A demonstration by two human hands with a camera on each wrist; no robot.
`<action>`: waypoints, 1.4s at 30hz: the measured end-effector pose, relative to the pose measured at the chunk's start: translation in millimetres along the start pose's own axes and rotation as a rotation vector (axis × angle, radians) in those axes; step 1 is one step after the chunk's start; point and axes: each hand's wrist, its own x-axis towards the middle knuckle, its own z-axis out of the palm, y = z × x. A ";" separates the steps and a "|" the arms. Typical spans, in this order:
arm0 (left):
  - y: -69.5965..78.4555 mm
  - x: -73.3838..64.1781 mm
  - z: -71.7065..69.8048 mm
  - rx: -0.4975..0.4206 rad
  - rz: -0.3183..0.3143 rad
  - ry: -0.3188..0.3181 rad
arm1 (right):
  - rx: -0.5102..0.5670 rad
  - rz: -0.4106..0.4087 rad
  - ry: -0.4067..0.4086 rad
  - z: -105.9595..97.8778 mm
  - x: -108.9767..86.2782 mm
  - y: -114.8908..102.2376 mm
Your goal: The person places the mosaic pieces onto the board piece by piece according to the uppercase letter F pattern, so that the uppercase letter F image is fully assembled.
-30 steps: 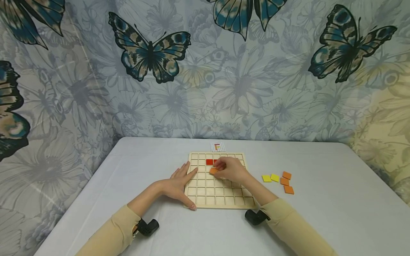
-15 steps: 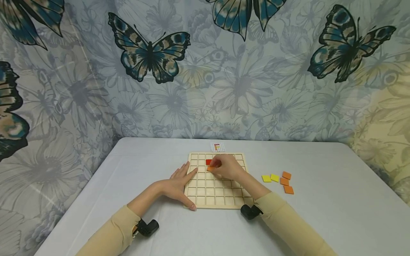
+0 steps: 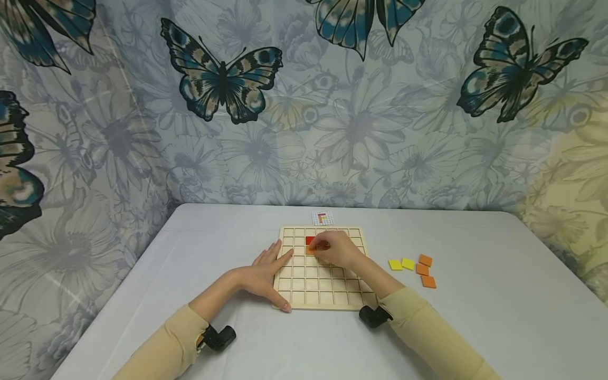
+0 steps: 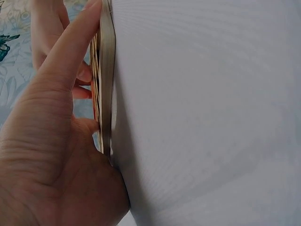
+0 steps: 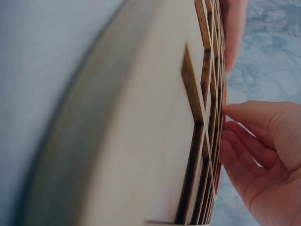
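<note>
A wooden grid board (image 3: pixel 309 285) lies on the table, its square cells divided by raised strips. My left hand (image 3: pixel 264 270) rests spread on the board's left edge, thumb at the near corner. Over the upper middle of the grid, my right hand (image 3: pixel 336 248) has its thumb and fingers on an orange square tile (image 3: pixel 310 252), which lies at a cell below a red tile (image 3: pixel 310 240). The fingers partly cover the orange tile and whatever lies right of the red one. In the right wrist view, the thumb and fingertips of the right hand (image 5: pixel 265 150) meet the grid surface.
Right of the board lie two yellow tiles (image 3: pixel 401 264) and three orange tiles (image 3: pixel 425 270). A small card (image 3: pixel 323 218) with a coloured grid pattern lies beyond the board. The white-covered table (image 3: pixel 228 232) ends at a butterfly-patterned cloth backdrop (image 3: pixel 294 158).
My right hand has carried the orange tile slightly left and away from me, and the tile now lies flatter at the cell beneath the red one. The left hand has stayed put.
</note>
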 end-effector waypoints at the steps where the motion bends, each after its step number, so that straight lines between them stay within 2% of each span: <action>1: -0.2 0.1 0.1 0.001 0.001 0.001 | 0.002 0.004 0.006 0.0 -0.6 0.5; 13: -0.7 1.0 0.9 0.008 -0.010 0.003 | 0.098 0.104 0.035 -7.6 -13.3 -0.4; 24: -0.2 2.4 1.4 0.010 -0.004 0.001 | 0.120 0.174 0.034 -21.3 -33.8 11.1; 33: 0.4 1.5 1.7 -0.005 0.008 0.005 | 0.092 0.243 0.041 -34.8 -52.2 23.8; 42: 0.8 0.5 1.1 0.001 0.015 0.006 | 0.055 0.276 0.055 -51.8 -69.2 35.7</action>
